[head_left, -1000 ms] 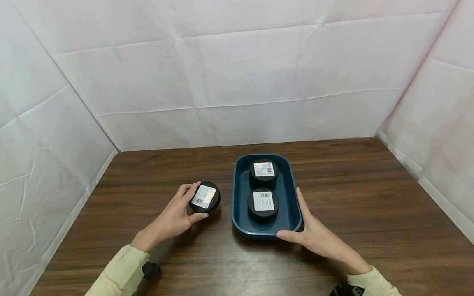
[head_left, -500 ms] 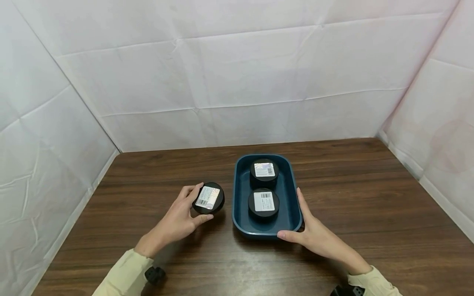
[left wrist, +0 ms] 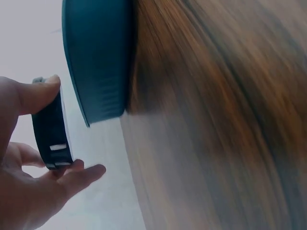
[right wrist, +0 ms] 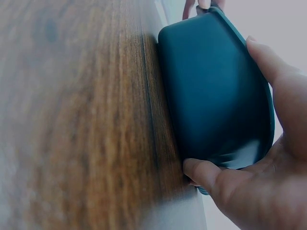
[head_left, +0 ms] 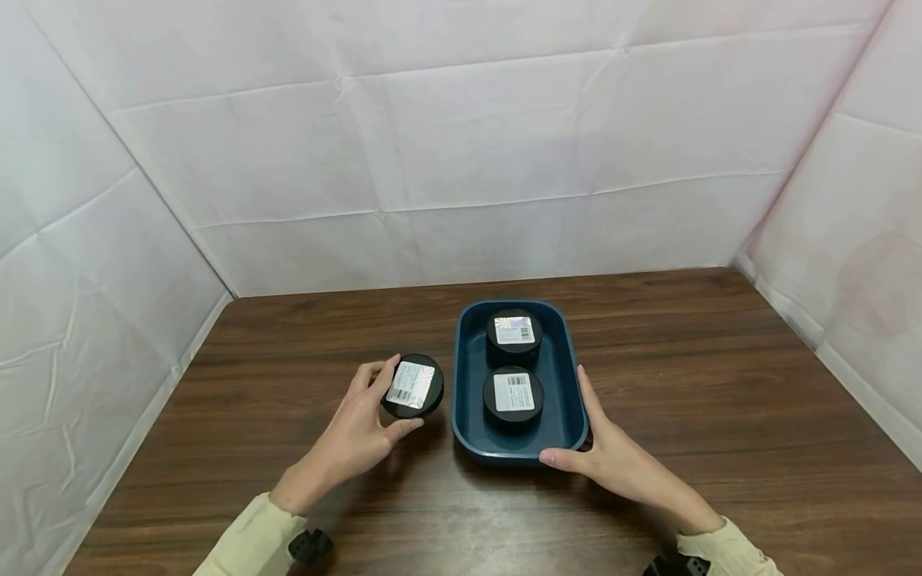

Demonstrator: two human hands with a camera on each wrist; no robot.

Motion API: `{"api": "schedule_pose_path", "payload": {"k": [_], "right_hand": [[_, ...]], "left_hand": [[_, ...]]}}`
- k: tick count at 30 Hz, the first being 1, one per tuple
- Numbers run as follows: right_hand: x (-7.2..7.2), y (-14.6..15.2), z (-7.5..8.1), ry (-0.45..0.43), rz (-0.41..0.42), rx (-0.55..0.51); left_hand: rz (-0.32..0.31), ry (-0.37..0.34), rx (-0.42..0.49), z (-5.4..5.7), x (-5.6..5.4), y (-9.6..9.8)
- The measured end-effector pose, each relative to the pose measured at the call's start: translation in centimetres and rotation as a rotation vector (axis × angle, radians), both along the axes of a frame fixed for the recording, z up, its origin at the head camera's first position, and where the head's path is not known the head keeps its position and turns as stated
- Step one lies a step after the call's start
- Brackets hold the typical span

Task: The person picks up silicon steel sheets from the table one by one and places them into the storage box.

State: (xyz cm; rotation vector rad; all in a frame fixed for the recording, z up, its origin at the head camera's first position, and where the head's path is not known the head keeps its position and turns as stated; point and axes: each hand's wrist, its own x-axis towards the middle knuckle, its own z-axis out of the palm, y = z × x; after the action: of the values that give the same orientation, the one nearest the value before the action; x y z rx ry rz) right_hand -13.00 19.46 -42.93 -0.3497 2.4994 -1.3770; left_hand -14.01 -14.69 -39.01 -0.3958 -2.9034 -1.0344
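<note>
Between thumb and fingers, my left hand (head_left: 353, 438) holds a black round container (head_left: 412, 386) with a white label facing up. It is raised above the table, just left of a dark blue tray (head_left: 560, 384). In the left wrist view, the same container (left wrist: 50, 129) is seen edge-on beside the tray (left wrist: 98, 62). My right hand (head_left: 615, 460) grips the tray's near right corner, thumb on the near edge and fingers along the right side. Inside the tray stand two similar labelled containers, one at the back (head_left: 514, 330) and one in front (head_left: 513, 394).
The tray sits on a dark brown wooden table (head_left: 677, 360). White sheeting (head_left: 461, 160) hangs behind the table and along both sides. Some tray floor shows to the right of the two containers.
My left hand has moved a little to the right with the container, bringing it closer to the tray. The right hand, the tray and its two containers have stayed in place.
</note>
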Motion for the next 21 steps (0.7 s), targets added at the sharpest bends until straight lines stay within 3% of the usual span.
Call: {"api": "schedule_pose_path", "payload": {"k": [8, 21], "right_hand": [[-0.1, 0.1, 0.0, -0.014, -0.014, 0.009], [0.0, 0.0, 0.2, -0.038, -0.015, 0.026]], "left_hand": [[0.062, 0.009, 0.041, 0.5, 0.7, 1.4], [0.118, 0.034, 0.057, 0.3, 1.0, 2.4]]}}
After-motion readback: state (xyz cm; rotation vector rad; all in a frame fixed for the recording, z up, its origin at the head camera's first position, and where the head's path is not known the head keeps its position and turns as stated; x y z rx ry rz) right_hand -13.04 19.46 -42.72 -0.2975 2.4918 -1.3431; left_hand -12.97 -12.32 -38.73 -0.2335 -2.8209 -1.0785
